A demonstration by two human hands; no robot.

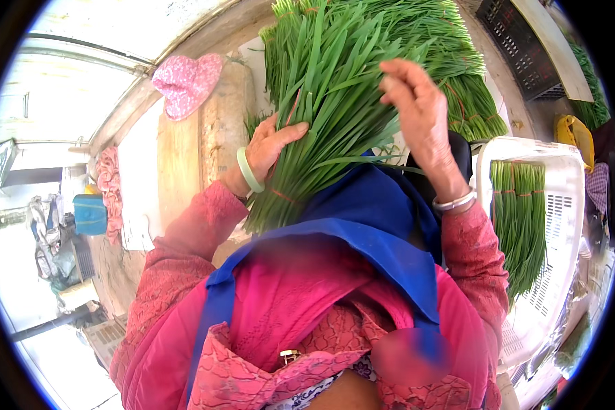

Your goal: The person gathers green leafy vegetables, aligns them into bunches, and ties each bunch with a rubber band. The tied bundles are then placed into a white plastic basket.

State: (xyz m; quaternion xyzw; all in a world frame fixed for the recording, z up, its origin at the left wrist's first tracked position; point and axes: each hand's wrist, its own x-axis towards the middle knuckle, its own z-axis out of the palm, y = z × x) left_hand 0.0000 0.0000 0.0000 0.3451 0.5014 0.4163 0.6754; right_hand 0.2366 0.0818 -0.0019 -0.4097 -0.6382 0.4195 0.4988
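Observation:
My left hand [270, 145] grips a thick bunch of long, flat green garlic chives [342, 89], thumb across the leaves and its other fingers partly hidden. Close to that hand a thin red band shows on the bunch, and another one crosses it lower down. Leaves fan out over my blue apron [383, 198]. To the right of the leaves, my right hand [417, 109] is raised with bent fingers a little apart; nothing shows between them. Behind the bunch lies a pile of banded chives [451, 41].
A white plastic basket [574, 198] at my right holds banded chives [519, 219]. Farther right are a black crate [519, 48] and a yellow bag [572, 137]. A pink hat [186, 83] rests by a wooden board [181, 154] at left.

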